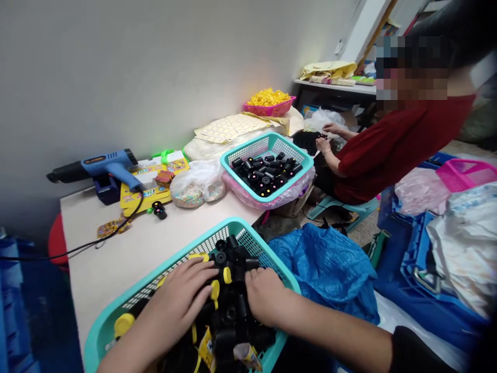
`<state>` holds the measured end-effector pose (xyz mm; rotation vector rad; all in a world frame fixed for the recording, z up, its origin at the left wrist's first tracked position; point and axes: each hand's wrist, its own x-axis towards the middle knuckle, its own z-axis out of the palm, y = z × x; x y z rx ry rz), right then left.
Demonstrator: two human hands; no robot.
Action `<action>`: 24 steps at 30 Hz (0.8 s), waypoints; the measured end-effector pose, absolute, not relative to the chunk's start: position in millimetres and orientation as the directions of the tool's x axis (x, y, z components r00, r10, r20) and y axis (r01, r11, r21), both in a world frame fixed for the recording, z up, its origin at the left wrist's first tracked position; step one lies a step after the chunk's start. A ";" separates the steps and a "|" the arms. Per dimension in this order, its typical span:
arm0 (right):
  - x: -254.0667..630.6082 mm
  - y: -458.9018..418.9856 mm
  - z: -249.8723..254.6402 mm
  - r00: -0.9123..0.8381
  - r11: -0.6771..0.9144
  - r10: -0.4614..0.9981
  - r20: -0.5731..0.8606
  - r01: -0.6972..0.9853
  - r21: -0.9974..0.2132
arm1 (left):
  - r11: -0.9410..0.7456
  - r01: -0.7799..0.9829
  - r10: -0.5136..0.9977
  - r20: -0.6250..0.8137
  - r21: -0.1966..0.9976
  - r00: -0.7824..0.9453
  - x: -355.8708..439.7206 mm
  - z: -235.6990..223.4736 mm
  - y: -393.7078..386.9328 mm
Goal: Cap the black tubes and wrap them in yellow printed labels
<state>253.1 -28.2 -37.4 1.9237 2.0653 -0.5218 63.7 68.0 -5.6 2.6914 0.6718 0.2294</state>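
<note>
Near turquoise basket (pixel 233 221), at 7 o'clock in the view, holds the black pieces (pixel 229 311): short, smooth cylinders and cups, some hollow-ended, tumbled every way, too overlapped to count. Among them at least five yellow caps (pixel 227 275), round-faced, and two crumpled printed wrappers (pixel 207 347). Left hand (pixel 190 290) lies palm down over the heap, released, fingers extended, pieces showing from its 12 round to 4 o'clock. Right hand (pixel 266 295), at the left's 3 o'clock, has fingers curled against black pieces on its 9 o'clock side; cannot tell if it grasps one. One cap sits between the hands, another at the left's 8 o'clock. Tabletop (pixel 128 256): one blue heat gun (pixel 111 165) at 10 o'clock; second turquoise basket (pixel 289 186) just past centre toward 1, also heaped black. One co-worker in red (pixel 404 150), 2 o'clock.
</note>
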 end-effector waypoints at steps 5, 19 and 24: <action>253.5 -23.1 -36.6 -0.090 0.063 0.899 -0.429 0.995 -0.078 | -0.821 0.408 0.416 -0.071 0.400 0.907 92.8 -2.2 53.5; 253.4 -22.4 -31.2 -0.054 0.001 0.874 -0.483 0.994 -0.109 | -0.561 0.632 0.786 0.104 0.535 0.610 27.2 17.4 154.3; 265.1 -9.1 -65.8 -0.093 0.058 0.860 -0.501 0.995 -0.085 | -0.313 0.823 0.946 0.084 0.473 0.312 22.7 -22.3 246.4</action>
